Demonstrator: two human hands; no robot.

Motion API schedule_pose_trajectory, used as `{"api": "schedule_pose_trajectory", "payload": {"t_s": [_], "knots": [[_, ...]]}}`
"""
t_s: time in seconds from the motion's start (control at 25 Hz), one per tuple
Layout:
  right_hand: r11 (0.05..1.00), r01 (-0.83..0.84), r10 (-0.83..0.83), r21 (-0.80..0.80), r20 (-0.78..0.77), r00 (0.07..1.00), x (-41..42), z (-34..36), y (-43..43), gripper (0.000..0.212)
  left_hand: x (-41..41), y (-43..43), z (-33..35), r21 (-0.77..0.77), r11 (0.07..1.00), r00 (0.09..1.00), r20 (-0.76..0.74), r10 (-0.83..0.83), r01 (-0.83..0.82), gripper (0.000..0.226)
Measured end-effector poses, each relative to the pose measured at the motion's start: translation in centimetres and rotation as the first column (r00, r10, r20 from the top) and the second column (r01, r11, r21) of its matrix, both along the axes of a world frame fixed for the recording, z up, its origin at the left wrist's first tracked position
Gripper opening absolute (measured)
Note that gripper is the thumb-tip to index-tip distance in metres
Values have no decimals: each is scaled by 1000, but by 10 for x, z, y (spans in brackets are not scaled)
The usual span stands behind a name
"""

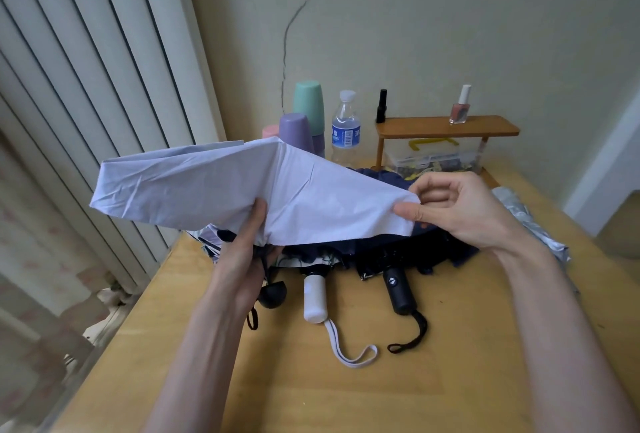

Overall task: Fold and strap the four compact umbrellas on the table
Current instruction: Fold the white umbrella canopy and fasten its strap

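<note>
Left hand (242, 256) grips lilac umbrella (214, 183) at canopy base, above worktop (346, 391); right hand (453, 207) pinches a panel edge. Pull each panel taut, lay pleats one way, then wrap and strap.

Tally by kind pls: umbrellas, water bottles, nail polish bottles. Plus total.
Umbrellas: 4 (lavender umbrella, white-handled umbrella, black-handled umbrella, silver umbrella)
Water bottles: 1 (water bottle)
Nail polish bottles: 2 (black nail polish bottle, pink nail polish bottle)
Total: 7
</note>
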State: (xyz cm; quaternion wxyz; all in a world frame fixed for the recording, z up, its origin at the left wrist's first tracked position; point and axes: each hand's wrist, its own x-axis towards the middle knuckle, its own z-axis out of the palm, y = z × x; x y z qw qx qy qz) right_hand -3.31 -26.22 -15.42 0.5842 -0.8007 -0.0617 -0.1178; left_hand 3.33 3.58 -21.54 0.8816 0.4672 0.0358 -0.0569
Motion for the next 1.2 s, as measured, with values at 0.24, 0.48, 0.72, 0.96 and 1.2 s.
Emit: {"api": "schedule_pose_trajectory", "payload": {"t_s": [0.24, 0.48, 0.72, 0.96, 1.2], "knots": [[999, 36, -36, 11, -29, 999, -5, 4, 1, 42, 1, 1, 2, -39, 999, 999, 22, 31, -30, 55], [975, 194, -177, 107, -153, 972, 4, 1, 20, 24, 0, -3, 0, -33, 999, 999, 20, 44, -43, 48], [959, 276, -271, 70, -73, 960, 2, 5, 27, 13, 5, -1, -8, -3, 999, 999, -14, 37, -37, 56], [984, -173, 178, -51, 104, 979, -21, 50, 52, 26, 7, 5, -10, 64, 975, 972, 91, -219, 213, 104], [821, -485, 528, -303, 76, 846, 6, 129, 101, 18, -2, 7, -4, 155, 900, 872, 226, -434, 408, 86]]}}
